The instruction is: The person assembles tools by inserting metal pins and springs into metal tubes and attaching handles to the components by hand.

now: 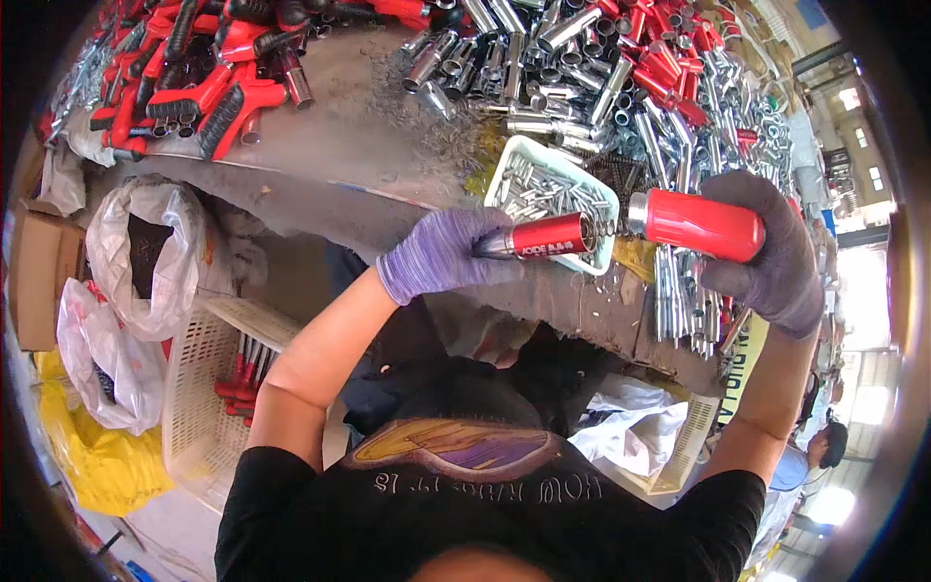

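Black T-shirt fabric [485, 514] with a purple and gold graphic fills the low edge of the view, and both bare forearms rise from it toward the grey workbench [359, 126], the landmark for everything else. Across the far side of the workbench lies a wide heap of chrome tubes [543, 58] mixed with red sleeves, and at its far left corner sits a pile of red and black handles [194, 78]. Below the workbench's near edge, to the left, stand a white plastic basket [204, 388] holding a few red-handled pieces, a white plastic bag [145, 242], a yellow bag [97, 456] and a brown cardboard box [39, 272]. On the workbench near its front edge rests a small pale green tray [514, 160] filled with short metal pins.

Just in front of that tray, over the workbench's near edge, the left hand [441, 254], in a purple knit glove, is clenched around a short red cylinder with a metal tip [548, 236]. Right of the tray, the right hand [776, 252], in a grey glove, grips a larger red tube with a chrome collar [693, 223]. The two red parts point end to end, close together but not touching, with a thin spring-like piece between them that is too small to make out.
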### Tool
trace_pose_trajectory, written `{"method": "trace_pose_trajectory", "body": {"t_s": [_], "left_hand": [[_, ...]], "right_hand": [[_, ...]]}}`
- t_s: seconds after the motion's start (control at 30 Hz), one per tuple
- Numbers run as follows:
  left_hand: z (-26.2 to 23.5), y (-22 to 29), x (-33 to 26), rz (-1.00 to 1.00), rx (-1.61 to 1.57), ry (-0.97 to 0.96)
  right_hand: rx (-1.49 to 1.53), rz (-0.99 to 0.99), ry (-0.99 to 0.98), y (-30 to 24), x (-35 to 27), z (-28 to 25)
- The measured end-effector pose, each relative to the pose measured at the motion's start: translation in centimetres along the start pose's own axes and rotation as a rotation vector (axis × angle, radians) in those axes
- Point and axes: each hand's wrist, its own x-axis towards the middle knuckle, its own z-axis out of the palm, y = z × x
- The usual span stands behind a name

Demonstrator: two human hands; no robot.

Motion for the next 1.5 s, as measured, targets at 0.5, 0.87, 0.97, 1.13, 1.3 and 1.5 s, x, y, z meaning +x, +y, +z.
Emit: {"method": "trace_pose_trajectory", "body": {"t_s": [0.5,0.87,0.97,1.13,1.3,1.5], "left_hand": [[0.8,0.1,1.0,0.025,0.086,-0.144],[1.8,1.8,0.2,0.013,0.302,-0.074],[2.2,1.6,-0.6,-0.006,0.401,0.033],[2.1,1.1,-0.8,0.247,0.167,0.086],[3.3,1.4,-1.6,0.322,0.327,0.407],[0.8,2.5,1.2,-0.038,0.373,-0.334]], "right_hand": [[-0.44,-0.25,-0.164,0.4,-1.3,1.9],[-0.04,0.318,-0.166,0.5,-1.3,4.8],[0.225,0.669,-0.163,0.1,-1.0,5.1],[0.107,0.552,-0.163,-0.3,-1.3,5.5],[0.021,0.418,-0.17,-0.7,-1.1,5.8],[-0.049,0.299,-0.142,0.0,-2.6,6.2]]}}
